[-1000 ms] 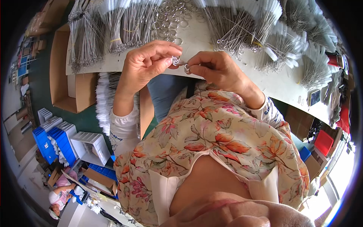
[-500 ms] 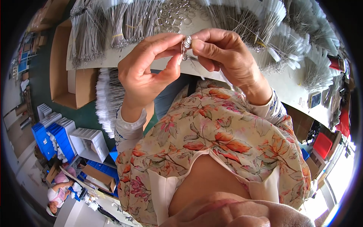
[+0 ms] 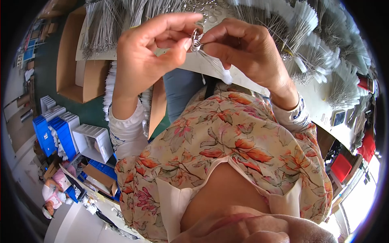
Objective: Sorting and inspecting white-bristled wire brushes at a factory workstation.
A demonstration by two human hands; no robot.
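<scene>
In front of my chest, both hands meet at a small metal split ring (image 3: pixel 195 35) with several wire loops gathered on it. My left hand (image 3: pixel 152 52) holds the ring by the thumb and a bent finger, its index finger stretched out above. The looped ends of thin wire-handled brushes (image 3: pixel 214 63) are pinched between the thumb and index finger of my right hand (image 3: pixel 247 50). Their wire shafts slant down under that hand to a white bristle tip (image 3: pixel 227 76). My right fingertips partly cover the loops.
Bundles of wire brushes (image 3: pixel 291 24) lie across the white table (image 3: pixel 310 87), with loose metal rings (image 3: pixel 210 16) at the far middle. An opened cardboard box (image 3: pixel 73 60) stands at the left. Blue and white crates (image 3: pixel 95 139) are beyond it. Another person (image 3: pixel 52 192) is at the lower left.
My left index finger has lifted off the ring, and the hand has opened slightly. The loops have tilted downward, and the brush shafts now show below my right hand.
</scene>
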